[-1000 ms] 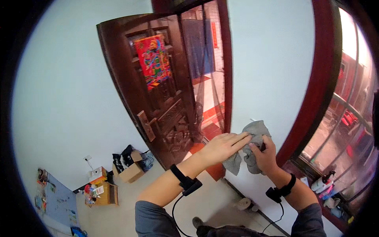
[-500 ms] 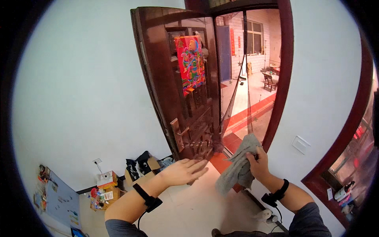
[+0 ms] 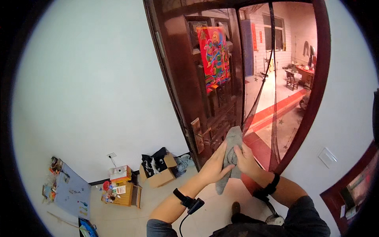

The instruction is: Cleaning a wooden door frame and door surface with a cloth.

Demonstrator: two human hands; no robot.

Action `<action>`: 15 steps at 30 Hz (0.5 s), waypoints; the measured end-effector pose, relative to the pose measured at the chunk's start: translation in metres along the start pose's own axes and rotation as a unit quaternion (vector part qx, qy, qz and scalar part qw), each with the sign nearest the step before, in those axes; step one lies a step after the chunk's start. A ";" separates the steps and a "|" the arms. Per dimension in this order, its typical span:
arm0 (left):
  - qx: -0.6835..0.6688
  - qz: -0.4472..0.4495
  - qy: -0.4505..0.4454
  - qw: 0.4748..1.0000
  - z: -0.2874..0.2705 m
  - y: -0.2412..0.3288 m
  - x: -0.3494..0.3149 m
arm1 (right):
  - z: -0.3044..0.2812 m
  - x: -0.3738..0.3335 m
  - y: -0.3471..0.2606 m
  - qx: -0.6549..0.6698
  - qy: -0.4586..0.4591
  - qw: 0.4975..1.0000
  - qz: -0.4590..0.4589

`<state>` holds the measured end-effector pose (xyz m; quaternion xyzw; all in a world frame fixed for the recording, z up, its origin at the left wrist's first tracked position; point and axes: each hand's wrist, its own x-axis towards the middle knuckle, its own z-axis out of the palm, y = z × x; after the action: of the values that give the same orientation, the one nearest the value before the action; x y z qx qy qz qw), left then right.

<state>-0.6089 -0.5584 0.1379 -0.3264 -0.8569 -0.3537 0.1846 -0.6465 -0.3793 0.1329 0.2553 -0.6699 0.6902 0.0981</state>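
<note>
Both hands (image 3: 212, 170) (image 3: 248, 164) (palms turned inward) press grey cloth (image 3: 233, 139) between them

bright pinkish light fills the doorway (image 3: 286, 96), corners vignetted black.

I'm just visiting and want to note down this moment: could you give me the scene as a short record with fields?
Left hand: clasps the grey cloth, thumb across it
Right hand: holds the cloth from the other side
Cloth: bunched lengthwise between both hands
Door: dark brown, open, bearing a colourful poster
Floor by wall: open cardboard box with dark fabric inside
Right wall: white plate
</note>
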 end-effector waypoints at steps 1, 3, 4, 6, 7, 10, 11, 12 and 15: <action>0.005 -0.007 0.000 1.000 0.002 -0.010 0.006 | 0.003 0.011 0.012 0.013 -0.010 1.000 -0.011; 0.009 -0.025 0.026 0.999 0.004 -0.034 0.023 | 0.002 0.037 0.030 -0.002 -0.029 0.999 -0.034; 0.016 -0.033 0.027 0.999 -0.003 -0.038 0.032 | 0.001 0.049 0.036 0.006 -0.036 0.999 -0.033; 0.110 -0.035 0.000 0.993 -0.019 -0.051 0.058 | -0.005 0.079 0.050 -0.014 -0.016 0.997 -0.070; 0.145 -0.047 0.001 0.988 -0.026 -0.061 0.069 | -0.006 0.095 0.059 -0.010 -0.018 0.997 -0.070; 0.168 -0.055 0.101 0.979 -0.051 -0.120 0.092 | -0.006 0.146 0.080 -0.004 -0.059 0.996 -0.065; 0.123 -0.059 0.194 0.971 -0.060 -0.141 0.103 | -0.003 0.160 0.086 0.003 -0.065 0.996 -0.066; 0.162 -0.094 0.255 0.949 -0.072 -0.163 0.112 | 0.000 0.175 0.091 0.008 -0.091 0.992 -0.084; 0.311 -0.131 0.346 0.875 -0.112 -0.195 0.144 | 0.004 0.216 0.110 -0.015 -0.113 0.988 -0.103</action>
<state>-0.8377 -0.6833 0.1984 0.0070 -0.8389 -0.1799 0.5137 -0.8820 -0.4371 0.1415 0.3977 -0.6573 0.6330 0.0956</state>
